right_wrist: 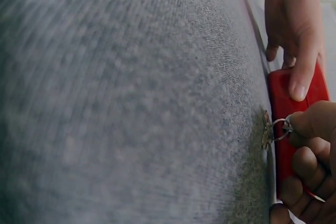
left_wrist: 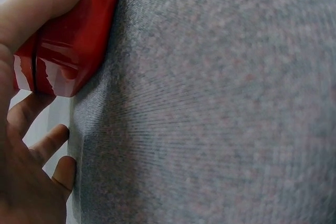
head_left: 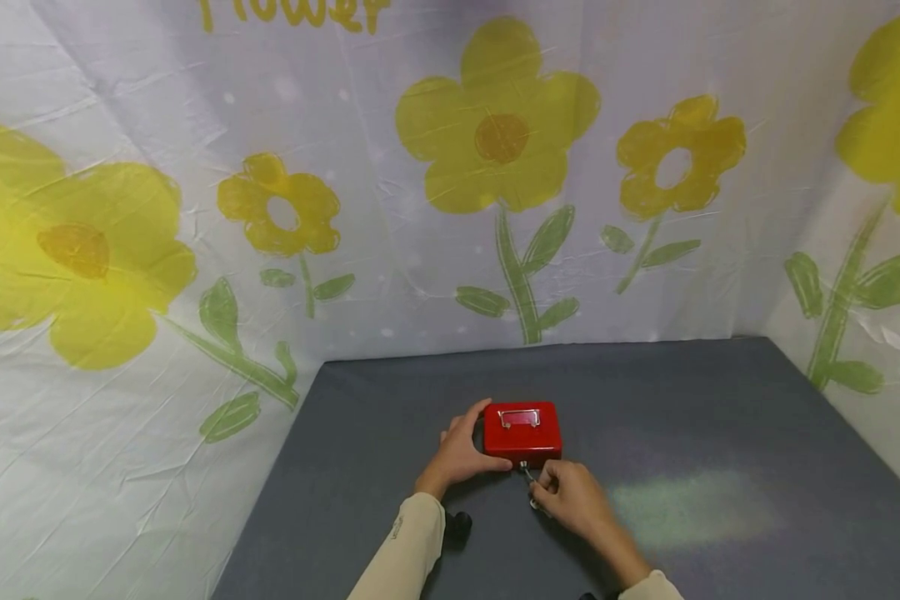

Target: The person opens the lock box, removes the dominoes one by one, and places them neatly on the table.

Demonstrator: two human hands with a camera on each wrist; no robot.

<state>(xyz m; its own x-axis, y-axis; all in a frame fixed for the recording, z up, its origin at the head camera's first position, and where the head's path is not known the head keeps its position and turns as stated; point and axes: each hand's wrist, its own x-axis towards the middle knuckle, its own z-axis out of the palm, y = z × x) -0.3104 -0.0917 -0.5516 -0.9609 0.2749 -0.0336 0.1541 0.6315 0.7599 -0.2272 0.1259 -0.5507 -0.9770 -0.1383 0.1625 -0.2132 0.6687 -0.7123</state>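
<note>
A small red cash box [head_left: 543,435] with a folding metal handle [head_left: 520,418] on its lid rests on the table, lid down. My left hand [head_left: 461,454] grips its left side, the thumb on the front face and the forefinger towards the back corner. In the left wrist view, the other fingers spread beside the box [left_wrist: 79,40]. My right hand [head_left: 576,497] pinches a key [head_left: 527,473] at the lock on the box's front. From it hangs a ring [right_wrist: 274,129] with another key [right_wrist: 266,130]. The pinched key's tip is hidden.
A dark grey cloth covers the table [head_left: 390,400]. Behind and beside it hangs a white curtain [head_left: 390,275] printed with yellow flowers. A small black object [head_left: 459,527] sits by the left sleeve. A pale light patch [head_left: 690,508] falls to the right.
</note>
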